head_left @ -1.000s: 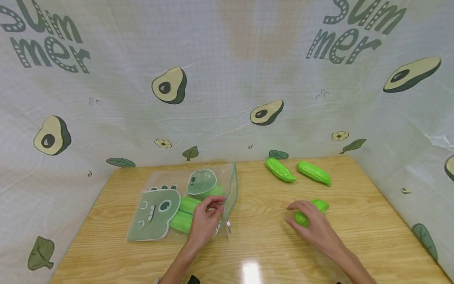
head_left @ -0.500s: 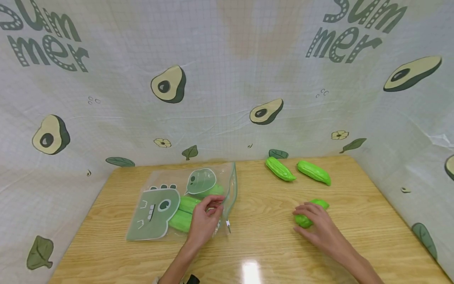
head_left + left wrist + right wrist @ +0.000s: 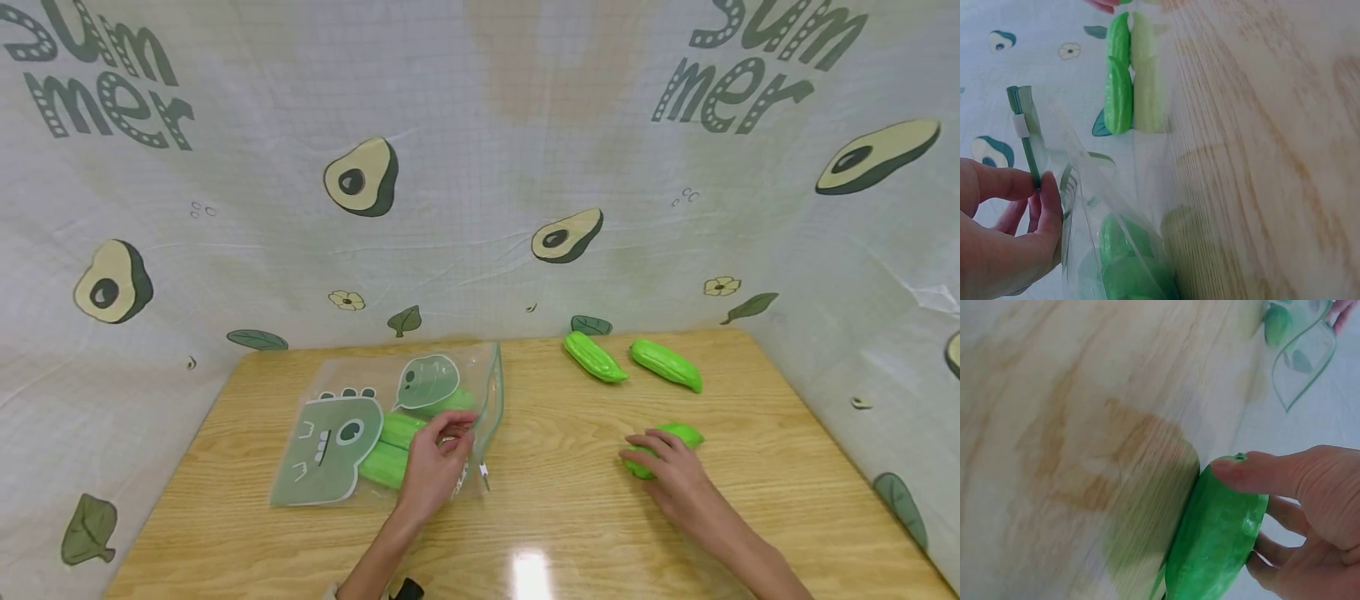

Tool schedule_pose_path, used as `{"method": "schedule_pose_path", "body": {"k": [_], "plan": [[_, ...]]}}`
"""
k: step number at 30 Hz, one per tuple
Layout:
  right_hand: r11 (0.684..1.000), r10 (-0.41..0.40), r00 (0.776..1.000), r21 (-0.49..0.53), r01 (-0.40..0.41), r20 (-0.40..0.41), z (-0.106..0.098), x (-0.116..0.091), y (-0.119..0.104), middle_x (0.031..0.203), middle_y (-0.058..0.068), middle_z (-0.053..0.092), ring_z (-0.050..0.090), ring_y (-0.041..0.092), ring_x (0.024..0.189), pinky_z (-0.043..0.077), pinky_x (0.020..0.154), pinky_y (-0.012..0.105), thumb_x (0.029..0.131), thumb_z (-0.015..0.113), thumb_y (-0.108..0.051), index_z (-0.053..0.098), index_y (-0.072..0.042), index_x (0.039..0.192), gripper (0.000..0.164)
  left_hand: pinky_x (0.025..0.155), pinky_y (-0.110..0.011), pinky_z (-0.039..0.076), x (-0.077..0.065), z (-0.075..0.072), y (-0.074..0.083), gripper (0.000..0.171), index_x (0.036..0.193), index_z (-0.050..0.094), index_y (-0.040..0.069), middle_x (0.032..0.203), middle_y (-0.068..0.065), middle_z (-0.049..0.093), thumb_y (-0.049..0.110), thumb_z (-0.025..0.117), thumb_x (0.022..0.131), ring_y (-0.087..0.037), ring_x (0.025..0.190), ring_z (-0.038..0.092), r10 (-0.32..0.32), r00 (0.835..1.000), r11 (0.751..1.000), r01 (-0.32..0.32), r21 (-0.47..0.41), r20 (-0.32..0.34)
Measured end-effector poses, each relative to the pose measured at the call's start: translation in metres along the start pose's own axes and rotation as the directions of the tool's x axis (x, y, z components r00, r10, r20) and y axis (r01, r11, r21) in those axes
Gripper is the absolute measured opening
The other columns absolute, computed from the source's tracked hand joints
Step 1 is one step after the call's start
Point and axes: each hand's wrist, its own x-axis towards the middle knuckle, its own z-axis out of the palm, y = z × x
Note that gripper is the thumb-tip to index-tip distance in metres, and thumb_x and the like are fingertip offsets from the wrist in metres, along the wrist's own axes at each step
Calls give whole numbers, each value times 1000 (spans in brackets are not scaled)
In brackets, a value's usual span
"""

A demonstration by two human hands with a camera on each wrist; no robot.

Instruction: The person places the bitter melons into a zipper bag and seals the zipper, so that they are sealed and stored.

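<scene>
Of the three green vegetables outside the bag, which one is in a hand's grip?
The front vegetable, held by the right hand. The back-left vegetable and back-right vegetable lie near the patterned cloth, untouched.

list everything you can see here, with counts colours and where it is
far loose vegetables: two, bright green, at the table's back right
near loose vegetable: one, bright green, under the right hand
bag: one, clear with green dinosaur print, left half of table
bagged vegetables: at least three, green, inside the bag
zip slider: one, white, on the bag's green edge
table: one, light wood, beneath everything
cloth: pieces unclear, pale with avocado prints, behind and beside table
left hand: one, pinching the bag's edge
right hand: one, gripping the near loose vegetable
</scene>
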Motion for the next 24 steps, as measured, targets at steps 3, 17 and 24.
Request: {"method": "schedule_pose_path", "body": {"k": [3, 17, 24], "plan": [[1000, -18, 1000, -11, 18, 4, 0, 0, 1, 118, 15, 69, 61, 43, 110, 54, 83, 59, 47, 92, 17, 76, -5, 108, 67, 86, -23, 56, 0, 0, 0, 23, 113, 70, -6, 110, -19, 69, -13, 64, 91, -31, 99, 66, 0, 1000, 1000, 0, 1, -1], [994, -95, 995, -58, 93, -33, -1, 4, 5, 115, 12, 68, 61, 37, 105, 55, 79, 56, 49, 92, 11, 73, -5, 115, 70, 86, -24, 56, -1, -2, 1, 22, 112, 69, -7, 110, -19, 69, -11, 64, 91, -31, 99, 67, 13, 1000, 1000, -13, 6, -2], [995, -93, 990, -34, 90, -102, -7, 11, 1, 122, 10, 65, 59, 30, 110, 48, 93, 35, 109, 39, -44, 69, -6, 127, 52, 85, -24, 56, -1, -3, 1, 22, 113, 70, -6, 109, -18, 69, -12, 64, 92, -30, 99, 66, 14, 1000, 1000, -14, 15, -2]]}}
